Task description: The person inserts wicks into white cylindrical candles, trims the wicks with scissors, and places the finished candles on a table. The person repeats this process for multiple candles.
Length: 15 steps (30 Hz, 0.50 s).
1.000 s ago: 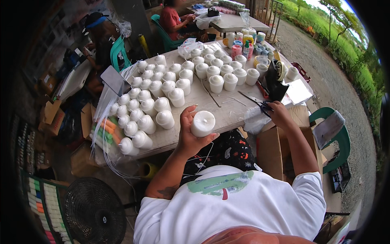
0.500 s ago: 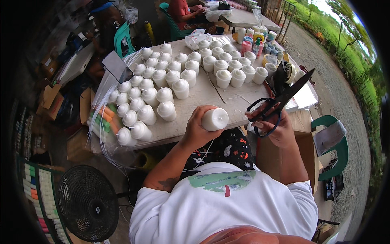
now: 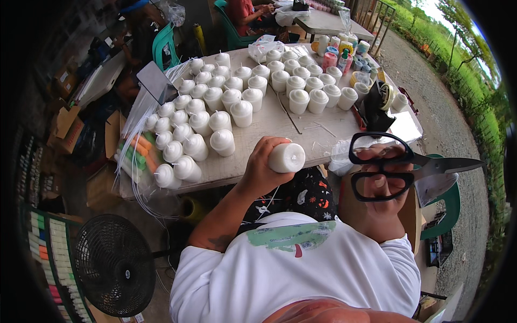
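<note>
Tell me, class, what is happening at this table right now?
A person in a white shirt stands at a table crowded with white candles. The left hand grips one candle tipped on its side, its flat end facing the camera. The right hand holds black scissors, fingers through the loops, blades shut and pointing right, away from the candle. Another person sits at a farther table.

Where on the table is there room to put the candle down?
Bare patch on the table in front of the left hand, between the white candles and the plastic bag. The left side and far edge are packed with candles and jars.
</note>
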### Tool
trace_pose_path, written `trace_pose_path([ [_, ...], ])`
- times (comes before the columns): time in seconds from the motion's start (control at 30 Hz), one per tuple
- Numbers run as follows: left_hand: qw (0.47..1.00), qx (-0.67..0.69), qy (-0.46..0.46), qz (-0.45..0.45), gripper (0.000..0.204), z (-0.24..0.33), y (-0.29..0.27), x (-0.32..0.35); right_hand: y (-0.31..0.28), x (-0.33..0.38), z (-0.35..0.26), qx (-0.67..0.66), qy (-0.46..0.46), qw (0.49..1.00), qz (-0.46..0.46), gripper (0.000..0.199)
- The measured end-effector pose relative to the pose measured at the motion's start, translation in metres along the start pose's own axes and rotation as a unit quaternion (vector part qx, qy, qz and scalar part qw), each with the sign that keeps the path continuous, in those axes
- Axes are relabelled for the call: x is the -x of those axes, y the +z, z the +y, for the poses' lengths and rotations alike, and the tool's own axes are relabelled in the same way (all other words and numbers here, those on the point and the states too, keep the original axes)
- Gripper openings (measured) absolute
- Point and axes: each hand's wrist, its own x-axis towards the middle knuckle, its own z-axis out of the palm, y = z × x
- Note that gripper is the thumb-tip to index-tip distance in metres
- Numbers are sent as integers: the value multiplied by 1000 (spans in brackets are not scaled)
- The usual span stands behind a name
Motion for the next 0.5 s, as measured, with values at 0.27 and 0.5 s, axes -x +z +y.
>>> trace_pose_path([
  [0.27, 1000, 5, 18, -12, 64, 7, 3, -7, -5, 17, 38, 6, 127, 988, -85, 30],
  [0.5, 998, -26, 54, -9, 64, 10, 2, -7, -8, 26, 48, 97, 232, 964, -87, 31],
])
